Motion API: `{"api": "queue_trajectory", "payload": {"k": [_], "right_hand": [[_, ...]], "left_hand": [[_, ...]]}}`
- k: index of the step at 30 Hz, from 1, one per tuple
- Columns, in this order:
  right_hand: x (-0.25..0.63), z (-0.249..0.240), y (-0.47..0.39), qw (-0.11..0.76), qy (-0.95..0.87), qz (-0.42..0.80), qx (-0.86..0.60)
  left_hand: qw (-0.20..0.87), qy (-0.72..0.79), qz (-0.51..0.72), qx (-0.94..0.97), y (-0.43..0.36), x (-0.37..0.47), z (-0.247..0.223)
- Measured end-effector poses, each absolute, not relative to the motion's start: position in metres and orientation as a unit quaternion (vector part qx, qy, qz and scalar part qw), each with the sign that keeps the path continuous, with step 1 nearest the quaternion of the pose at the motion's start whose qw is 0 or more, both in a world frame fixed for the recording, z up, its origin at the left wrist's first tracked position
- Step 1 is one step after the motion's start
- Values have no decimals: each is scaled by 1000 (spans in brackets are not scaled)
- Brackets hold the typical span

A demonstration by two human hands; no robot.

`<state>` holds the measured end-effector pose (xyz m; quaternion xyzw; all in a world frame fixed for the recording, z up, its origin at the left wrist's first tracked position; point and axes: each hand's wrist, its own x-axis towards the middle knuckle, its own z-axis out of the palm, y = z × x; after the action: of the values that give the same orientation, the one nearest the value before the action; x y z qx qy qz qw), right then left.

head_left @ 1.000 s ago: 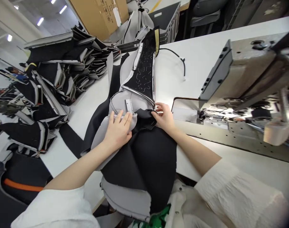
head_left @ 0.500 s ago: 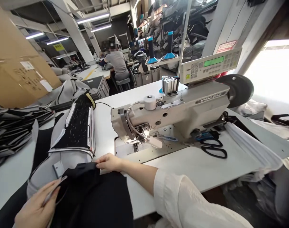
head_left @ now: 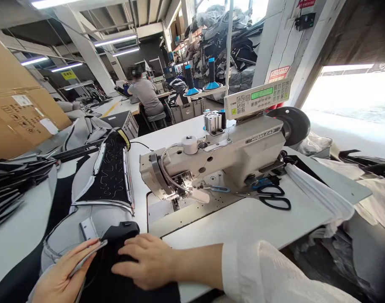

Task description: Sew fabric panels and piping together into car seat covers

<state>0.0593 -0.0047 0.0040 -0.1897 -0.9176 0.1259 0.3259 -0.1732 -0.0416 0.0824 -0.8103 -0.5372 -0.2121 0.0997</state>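
Observation:
At the lower left my left hand (head_left: 64, 273) pinches the grey-edged layer of a fabric piece between thumb and fingers. Black fabric (head_left: 116, 235) spreads to the right of it, its upper corner lying near the table edge. My right hand (head_left: 151, 261) rests over this black fabric with its fingers apart. Behind both hands lies a grey and black sewn cover (head_left: 107, 172) with wavy stitching on its black panel. The sewing machine (head_left: 224, 147) stands to the right of the cover, its lamp lit at the needle area.
Black-handled scissors (head_left: 274, 198) and a small blue tool (head_left: 220, 189) lie by the machine. Stacked dark pieces (head_left: 12, 185) are at the left, near a cardboard box (head_left: 22, 109). A person (head_left: 146, 94) sits farther back.
My right hand has let go of the black fabric's top edge and moved nearer, its fingers now spread over the fabric. The camera view has shifted. My left hand keeps its grip.

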Motion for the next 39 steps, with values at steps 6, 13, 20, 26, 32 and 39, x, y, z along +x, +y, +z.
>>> {"api": "queue_trajectory", "payload": {"k": [6, 13, 20, 26, 32, 39], "right_hand": [[44, -17, 8, 174, -924, 77, -332], [29, 6, 43, 165, -917, 48, -360], [26, 11, 74, 133, -901, 129, -392], [99, 5, 55, 150, -941, 139, -268], [173, 14, 17, 103, -982, 158, -24], [128, -2, 8, 179, -978, -12, -107]], "left_hand": [[41, -461, -220, -859, -31, -169, 88], [-122, -554, -125, -814, -15, -148, 95], [-197, -658, -172, -706, -2, -81, 78], [-274, -609, -244, -703, -4, -74, 42], [-271, -562, -168, -763, 10, -68, 39], [-118, -482, -68, -866, 5, -69, 34]]}}
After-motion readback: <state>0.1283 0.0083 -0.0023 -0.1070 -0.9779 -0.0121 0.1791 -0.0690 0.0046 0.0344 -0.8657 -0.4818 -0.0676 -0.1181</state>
